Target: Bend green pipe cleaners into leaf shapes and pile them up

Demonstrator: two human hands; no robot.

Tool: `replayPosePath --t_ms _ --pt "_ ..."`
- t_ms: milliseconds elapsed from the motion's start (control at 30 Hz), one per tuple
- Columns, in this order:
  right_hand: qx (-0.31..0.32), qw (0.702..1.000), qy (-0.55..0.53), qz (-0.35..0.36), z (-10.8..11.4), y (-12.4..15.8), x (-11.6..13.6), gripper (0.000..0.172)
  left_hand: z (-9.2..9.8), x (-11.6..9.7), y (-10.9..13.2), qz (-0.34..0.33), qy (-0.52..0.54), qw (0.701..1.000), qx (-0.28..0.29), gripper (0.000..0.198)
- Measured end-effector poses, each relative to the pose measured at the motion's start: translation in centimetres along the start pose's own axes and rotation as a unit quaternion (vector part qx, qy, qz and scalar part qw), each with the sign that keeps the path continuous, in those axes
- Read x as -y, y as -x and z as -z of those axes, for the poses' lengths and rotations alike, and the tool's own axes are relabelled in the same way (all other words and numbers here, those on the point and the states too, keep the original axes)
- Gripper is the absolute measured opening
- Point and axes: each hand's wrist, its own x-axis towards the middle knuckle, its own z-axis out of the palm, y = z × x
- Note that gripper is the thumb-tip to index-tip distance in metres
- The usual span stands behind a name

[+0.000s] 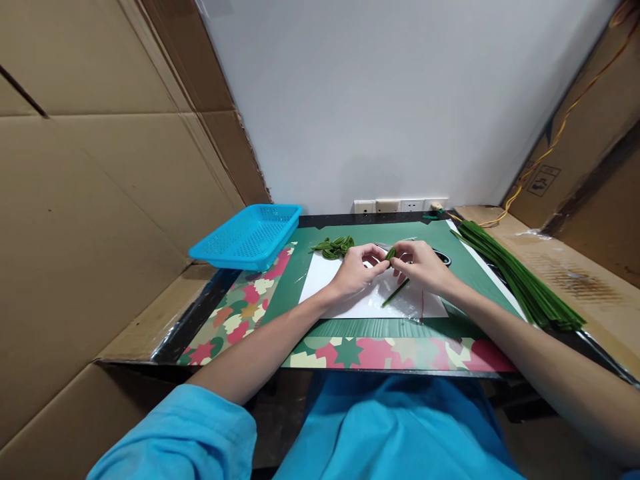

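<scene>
My left hand (pixel 357 268) and my right hand (pixel 423 265) meet over a white sheet (pixel 325 277) on the green mat (pixel 465 267). Both pinch a green pipe cleaner (pixel 391 254) that is bent at the top between the fingertips. Its straight tail (pixel 396 293) hangs down toward the sheet. Fingers of both hands are curled closed around it.
A small heap of bent green pieces (pixel 334 247) lies behind my left hand. A bundle of long green pipe cleaners (pixel 520 283) lies along the right. A blue mesh basket (pixel 250 235) sits at the back left. Cardboard walls stand on both sides, wall sockets (pixel 395 206) behind.
</scene>
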Motion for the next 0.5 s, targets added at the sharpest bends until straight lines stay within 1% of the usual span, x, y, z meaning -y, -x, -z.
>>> replayPosePath --t_ms 100,167,267,367,433,500 --pt "-0.010 0.999 0.036 0.011 -0.06 0.06 0.01 0.011 -0.26 0.39 0.04 -0.012 0.008 1.000 -0.010 0.019" --pt "-0.003 0.999 0.035 0.005 -0.05 0.05 -0.04 0.012 -0.37 0.48 0.09 -0.012 0.017 1.000 -0.018 0.017" --pt "0.007 1.000 -0.006 -0.006 0.01 -0.06 -0.19 0.013 -0.37 0.42 0.10 0.000 0.044 0.999 -0.024 0.022" --pt "0.001 0.998 -0.056 -0.013 0.14 -0.23 -0.22 0.010 -0.30 0.21 -0.01 0.022 0.084 0.996 -0.031 0.031" --pt "0.001 0.996 -0.082 -0.025 0.25 -0.30 -0.07 0.008 -0.29 0.03 -0.07 0.026 0.106 0.994 -0.031 0.036" --pt "0.008 0.994 -0.099 -0.040 0.36 -0.28 0.23 0.010 -0.31 -0.09 -0.08 0.023 0.115 0.993 -0.030 0.037"
